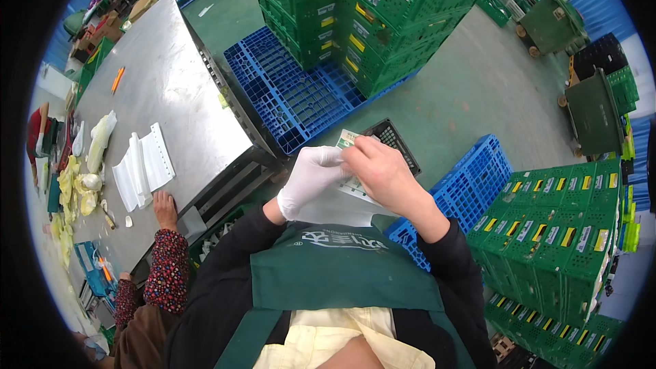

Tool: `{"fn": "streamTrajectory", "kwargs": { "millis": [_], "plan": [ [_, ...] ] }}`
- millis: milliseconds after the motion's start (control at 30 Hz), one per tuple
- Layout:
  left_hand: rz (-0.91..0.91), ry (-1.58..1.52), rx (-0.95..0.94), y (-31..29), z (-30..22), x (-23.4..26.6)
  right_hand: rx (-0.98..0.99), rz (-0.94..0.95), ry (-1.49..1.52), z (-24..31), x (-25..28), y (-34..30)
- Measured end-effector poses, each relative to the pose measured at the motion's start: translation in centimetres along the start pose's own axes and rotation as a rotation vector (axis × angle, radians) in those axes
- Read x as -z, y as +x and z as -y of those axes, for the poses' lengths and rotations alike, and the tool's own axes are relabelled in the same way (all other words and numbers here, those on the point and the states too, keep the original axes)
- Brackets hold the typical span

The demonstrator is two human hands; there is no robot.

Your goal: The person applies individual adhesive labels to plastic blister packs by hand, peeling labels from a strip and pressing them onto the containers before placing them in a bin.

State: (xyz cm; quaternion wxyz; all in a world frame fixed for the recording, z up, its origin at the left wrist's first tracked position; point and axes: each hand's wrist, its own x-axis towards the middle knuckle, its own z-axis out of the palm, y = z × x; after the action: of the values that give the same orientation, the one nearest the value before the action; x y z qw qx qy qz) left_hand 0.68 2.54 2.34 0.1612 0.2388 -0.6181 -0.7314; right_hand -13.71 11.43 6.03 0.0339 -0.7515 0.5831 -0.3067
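Observation:
In front of my apron, my two hands meet. My left hand (pixel 311 181), in a white glove, is closed with its fingertips at a small green-and-white label (pixel 346 139). My bare right hand (pixel 376 167) pinches at the same label from the other side, its fingers covering the lower part. Below the hands a white paper sheet (pixel 335 206) spreads against the apron, with a row of holes along one edge; what holds it is hidden. A dark plastic crate (pixel 403 152) stands on the floor just beyond my right hand.
A metal table (pixel 160 61) on the left bears white perforated paper (pixel 145 167), an orange pen (pixel 118 80) and yellowish leaf scraps. Another person's hand (pixel 165 210) rests at its edge. Green crates (pixel 383 34) stand stacked on a blue pallet (pixel 290 102); more crates (pixel 547 225) stand right.

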Motion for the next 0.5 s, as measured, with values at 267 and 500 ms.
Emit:
{"fn": "streamTrajectory", "kwargs": {
  "millis": [267, 500],
  "plan": [
    [-0.132, 0.4, -0.399, 0.8, 1.5, 0.7, -0.215, -0.218, 0.045, 2.4, -0.5, -1.3],
    [0.136, 0.215, -0.405, 0.9, 1.1, 0.4, -0.789, -0.077, 0.743, -2.9, 0.0, -0.7]
  ]
}}
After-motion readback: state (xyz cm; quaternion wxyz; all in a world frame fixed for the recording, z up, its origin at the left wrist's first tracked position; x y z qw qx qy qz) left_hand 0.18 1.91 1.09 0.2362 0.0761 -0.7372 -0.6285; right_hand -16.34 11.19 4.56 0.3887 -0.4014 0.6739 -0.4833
